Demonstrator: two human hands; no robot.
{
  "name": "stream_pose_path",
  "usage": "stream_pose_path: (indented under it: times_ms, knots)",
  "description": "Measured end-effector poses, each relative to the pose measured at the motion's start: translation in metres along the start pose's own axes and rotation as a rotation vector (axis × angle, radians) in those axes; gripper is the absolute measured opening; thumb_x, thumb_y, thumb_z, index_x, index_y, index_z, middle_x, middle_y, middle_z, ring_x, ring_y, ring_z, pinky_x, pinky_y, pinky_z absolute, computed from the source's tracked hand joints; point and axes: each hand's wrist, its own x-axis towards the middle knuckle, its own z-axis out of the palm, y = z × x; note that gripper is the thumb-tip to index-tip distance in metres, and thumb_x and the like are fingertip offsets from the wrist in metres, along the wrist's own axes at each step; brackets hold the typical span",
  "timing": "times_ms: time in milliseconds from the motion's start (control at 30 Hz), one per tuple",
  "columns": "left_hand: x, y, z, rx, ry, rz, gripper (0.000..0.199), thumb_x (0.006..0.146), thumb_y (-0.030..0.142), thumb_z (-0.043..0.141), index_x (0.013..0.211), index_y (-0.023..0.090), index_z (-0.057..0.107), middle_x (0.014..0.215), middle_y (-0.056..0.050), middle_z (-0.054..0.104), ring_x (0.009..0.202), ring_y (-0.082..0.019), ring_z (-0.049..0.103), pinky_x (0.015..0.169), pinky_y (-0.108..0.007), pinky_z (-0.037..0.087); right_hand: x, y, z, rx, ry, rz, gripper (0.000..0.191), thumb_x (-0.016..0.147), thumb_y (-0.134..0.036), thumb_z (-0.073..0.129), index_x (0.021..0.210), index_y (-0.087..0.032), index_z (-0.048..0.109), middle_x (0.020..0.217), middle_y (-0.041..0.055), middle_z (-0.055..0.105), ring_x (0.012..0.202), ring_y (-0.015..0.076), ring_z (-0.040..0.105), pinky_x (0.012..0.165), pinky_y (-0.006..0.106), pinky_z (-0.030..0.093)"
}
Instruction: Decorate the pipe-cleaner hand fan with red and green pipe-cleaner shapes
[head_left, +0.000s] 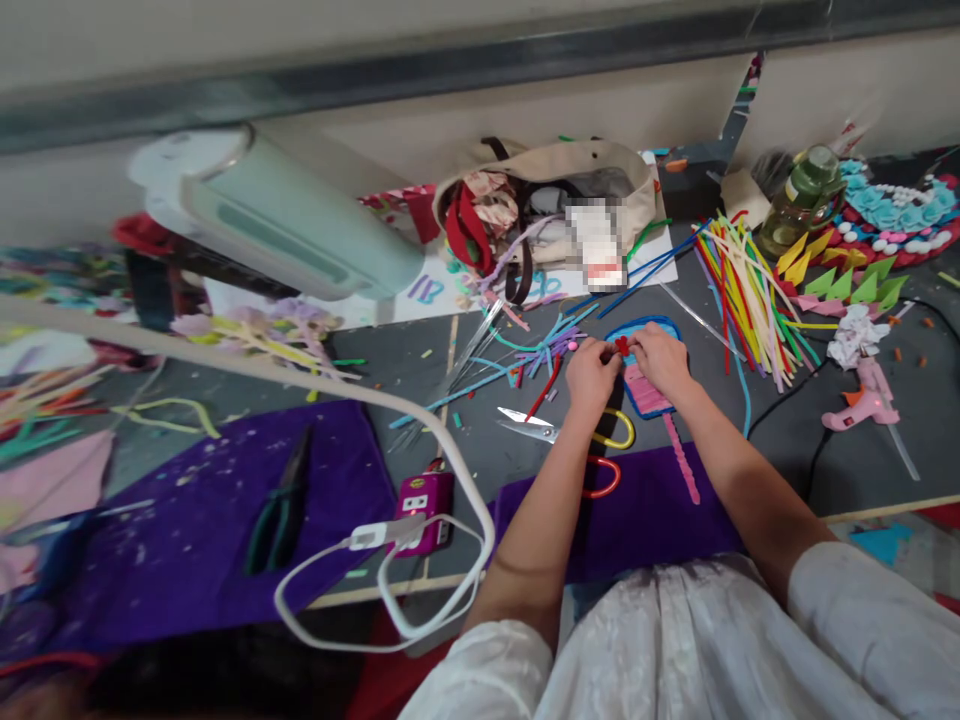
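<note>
Between the fingertips of both hands is a small red pipe-cleaner shape (622,346). My left hand (592,376) pinches its left side. From the right, my right hand (658,356) has its fingers closed on it. Beneath the hands lies a flat pipe-cleaner piece (649,392), pink with a blue outline and a pink stick pointing toward me. A pair of scissors (536,428) with a yellow and a red handle loop rests under my left forearm, blades to the left. Cut purple and blue pipe cleaners (551,345) lie left of the hands.
A bundle of colored pipe cleaners (750,300) and a pink glue gun (866,400) lie right. A beige bag (551,165) and a green bottle (802,200) stand behind. Left are pliers (281,515) on purple cloth (202,470), a power strip (425,505) and a white cable (337,390).
</note>
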Motion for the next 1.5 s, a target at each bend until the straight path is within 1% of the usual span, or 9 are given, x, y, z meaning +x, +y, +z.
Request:
stream_pose_path:
  times_ms: [233, 367, 467, 600, 867, 1000, 1100, 1233, 1500]
  knots:
    - [0.002, -0.002, -0.001, 0.008, -0.023, 0.002, 0.011, 0.081, 0.02, 0.061, 0.084, 0.019, 0.071, 0.085, -0.003, 0.065, 0.077, -0.017, 0.059, 0.067, -0.028, 0.038, 0.0, -0.003, -0.001, -0.022, -0.001, 0.006, 0.029, 0.098, -0.029, 0.042, 0.105, -0.023, 0.07, 0.107, 0.0068, 0.065, 0.085, 0.0191, 0.059, 0.066, 0.029, 0.036]
    - [0.003, -0.003, -0.001, 0.0, -0.032, 0.003, 0.009, 0.081, 0.02, 0.062, 0.083, 0.019, 0.07, 0.085, -0.003, 0.065, 0.079, -0.018, 0.059, 0.069, -0.028, 0.039, 0.0, -0.003, -0.002, -0.001, -0.005, 0.012, 0.029, 0.098, -0.029, 0.042, 0.104, -0.022, 0.07, 0.106, 0.0074, 0.065, 0.084, 0.0191, 0.059, 0.067, 0.029, 0.038]
    - [0.001, -0.005, 0.0, -0.032, -0.004, 0.005, 0.007, 0.081, 0.019, 0.064, 0.085, 0.019, 0.069, 0.086, -0.003, 0.065, 0.079, -0.018, 0.059, 0.07, -0.029, 0.04, 0.0, 0.0, -0.002, 0.074, 0.0, 0.013, 0.025, 0.096, -0.027, 0.047, 0.103, -0.022, 0.07, 0.106, 0.0069, 0.065, 0.087, 0.0197, 0.059, 0.071, 0.03, 0.041]
    - [-0.002, -0.01, 0.001, -0.113, 0.044, 0.014, 0.012, 0.08, 0.018, 0.067, 0.092, 0.019, 0.067, 0.085, -0.003, 0.064, 0.078, -0.017, 0.058, 0.072, -0.029, 0.042, 0.003, 0.01, 0.0, 0.207, 0.035, 0.01, 0.018, 0.089, -0.02, 0.057, 0.103, -0.02, 0.069, 0.104, 0.0072, 0.065, 0.093, 0.0203, 0.06, 0.08, 0.031, 0.045]
    - [-0.013, -0.009, -0.004, -0.048, 0.101, 0.054, 0.001, 0.083, 0.02, 0.065, 0.083, 0.02, 0.065, 0.085, -0.003, 0.063, 0.083, -0.019, 0.059, 0.075, -0.031, 0.043, 0.004, 0.022, -0.003, 0.343, 0.079, -0.023, 0.014, 0.084, -0.015, 0.058, 0.091, -0.019, 0.069, 0.093, 0.0052, 0.062, 0.08, 0.0173, 0.059, 0.079, 0.031, 0.047]
    - [-0.017, -0.005, -0.005, 0.006, 0.118, 0.06, 0.007, 0.087, 0.025, 0.062, 0.084, 0.021, 0.067, 0.088, -0.004, 0.064, 0.09, -0.02, 0.059, 0.08, -0.031, 0.044, 0.003, 0.02, -0.003, 0.245, 0.054, -0.035, 0.014, 0.087, -0.02, 0.056, 0.089, -0.02, 0.07, 0.094, 0.0056, 0.064, 0.081, 0.0179, 0.058, 0.078, 0.03, 0.046]
    - [-0.016, -0.001, -0.004, 0.065, 0.083, 0.061, 0.012, 0.089, 0.03, 0.061, 0.091, 0.021, 0.069, 0.094, -0.006, 0.065, 0.095, -0.022, 0.059, 0.082, -0.032, 0.043, 0.003, 0.016, -0.001, 0.148, 0.048, -0.031, 0.017, 0.091, -0.025, 0.054, 0.092, -0.02, 0.07, 0.097, 0.0064, 0.065, 0.087, 0.0195, 0.059, 0.078, 0.03, 0.045]
    - [-0.012, 0.002, -0.003, 0.121, 0.037, 0.056, 0.014, 0.09, 0.027, 0.058, 0.095, 0.022, 0.071, 0.097, -0.007, 0.065, 0.098, -0.023, 0.059, 0.082, -0.032, 0.043, 0.001, 0.011, -0.001, 0.08, 0.048, -0.016, 0.021, 0.094, -0.029, 0.051, 0.095, -0.021, 0.07, 0.099, 0.0063, 0.066, 0.089, 0.0196, 0.059, 0.076, 0.029, 0.044]
    - [-0.01, 0.002, 0.001, 0.119, 0.061, 0.062, 0.016, 0.091, 0.025, 0.057, 0.096, 0.021, 0.071, 0.097, -0.006, 0.065, 0.097, -0.022, 0.06, 0.079, -0.032, 0.042, 0.001, 0.006, -0.002, 0.02, 0.053, 0.026, 0.024, 0.096, -0.03, 0.047, 0.097, -0.021, 0.069, 0.103, 0.0063, 0.066, 0.088, 0.019, 0.06, 0.075, 0.029, 0.043]
